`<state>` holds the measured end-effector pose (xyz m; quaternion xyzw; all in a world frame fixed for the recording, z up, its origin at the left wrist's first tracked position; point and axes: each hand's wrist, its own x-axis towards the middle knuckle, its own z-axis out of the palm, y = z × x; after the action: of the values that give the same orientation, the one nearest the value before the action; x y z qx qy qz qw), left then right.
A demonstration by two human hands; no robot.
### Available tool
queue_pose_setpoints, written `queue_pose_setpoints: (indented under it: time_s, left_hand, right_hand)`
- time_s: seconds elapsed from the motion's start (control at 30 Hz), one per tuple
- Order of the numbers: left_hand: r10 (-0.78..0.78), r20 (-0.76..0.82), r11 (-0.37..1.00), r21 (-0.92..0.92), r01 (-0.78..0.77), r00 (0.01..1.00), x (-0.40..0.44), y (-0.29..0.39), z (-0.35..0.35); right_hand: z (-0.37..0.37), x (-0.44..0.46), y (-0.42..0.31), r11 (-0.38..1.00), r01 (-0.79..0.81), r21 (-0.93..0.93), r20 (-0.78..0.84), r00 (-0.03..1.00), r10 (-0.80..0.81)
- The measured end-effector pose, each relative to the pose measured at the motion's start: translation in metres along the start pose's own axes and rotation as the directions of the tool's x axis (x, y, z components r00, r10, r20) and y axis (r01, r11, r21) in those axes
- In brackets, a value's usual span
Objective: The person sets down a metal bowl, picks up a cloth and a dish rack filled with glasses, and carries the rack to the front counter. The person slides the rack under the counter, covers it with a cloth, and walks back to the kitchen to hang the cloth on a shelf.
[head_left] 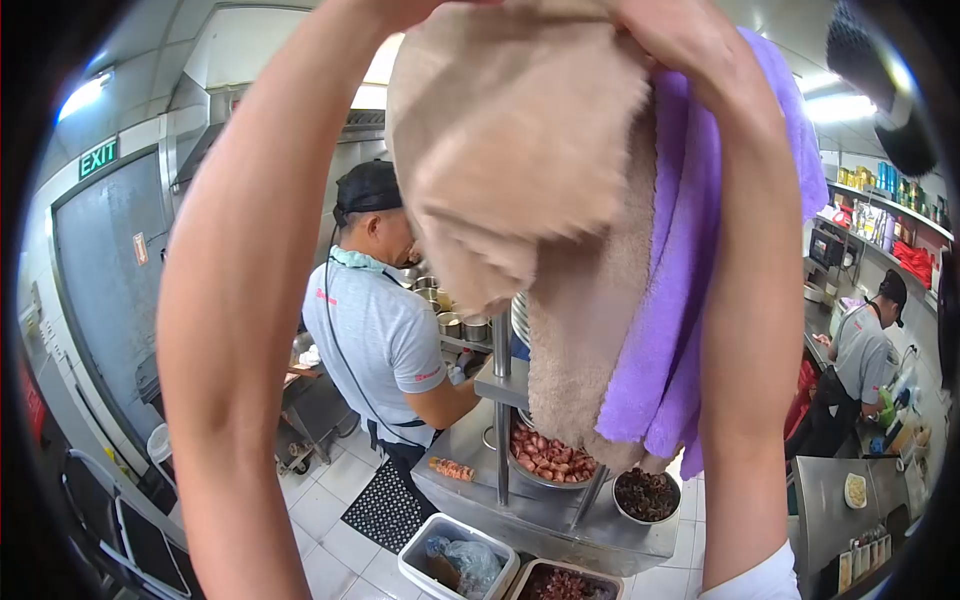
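Both my arms are raised, with the hands at the top edge of the view. A beige towel (520, 130) hangs bunched and folded between them, slightly blurred. My right hand (672, 32) grips its upper right part, its fingers partly hidden by the cloth. At the towel's upper left is my left hand (405, 10), closed on it and mostly cut off by the frame. A purple towel (665, 290) hangs beside and partly behind the beige one, near my right forearm; what it hangs from is hidden.
Below the towels stands a steel table (590, 520) with a bowl of chopped meat (550, 455) and a bowl of dark pieces (646, 496). A white tub (455, 560) stands in front. One co-worker (375, 320) is at the left, another (860, 350) at far right.
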<state>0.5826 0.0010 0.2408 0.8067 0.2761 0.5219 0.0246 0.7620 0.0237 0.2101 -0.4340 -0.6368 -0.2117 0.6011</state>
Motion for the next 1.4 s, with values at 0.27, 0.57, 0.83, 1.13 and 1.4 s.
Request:
queue_pose_setpoints:
  time_s: [0.27,0.57,0.83,1.13,1.4]
  left_hand:
    - [-0.115,-0.09,0.991,0.062,0.121,0.989,-0.031,-0.115,-0.003]
    - [0.293,0.06,0.744,0.612,-0.267,0.954,-0.127,-0.089,0.035]
    - [-0.545,0.586,0.768,0.635,0.078,0.599,-0.422,0.031,0.025]
    - [-0.917,-0.394,0.019,0.126,0.992,0.067,-0.845,0.148,0.06]
    - [-0.412,-0.103,0.006,-0.994,0.11,-0.905,-1.107,0.358,0.288]
  right_hand:
    - [0.029,-0.016,-0.033,0.784,0.619,-0.044,-0.402,0.708,-0.581]
    - [0.095,-0.002,-0.052,0.873,0.436,-0.22,-0.002,0.894,-0.448]
    - [0.103,-0.023,-0.07,0.882,0.381,-0.278,-0.17,0.884,-0.436]
    - [0.118,-0.143,-0.134,0.779,0.61,-0.142,-0.039,0.783,-0.62]
    - [0.023,-0.635,-0.285,0.52,-0.303,0.799,0.214,-0.665,-0.716]
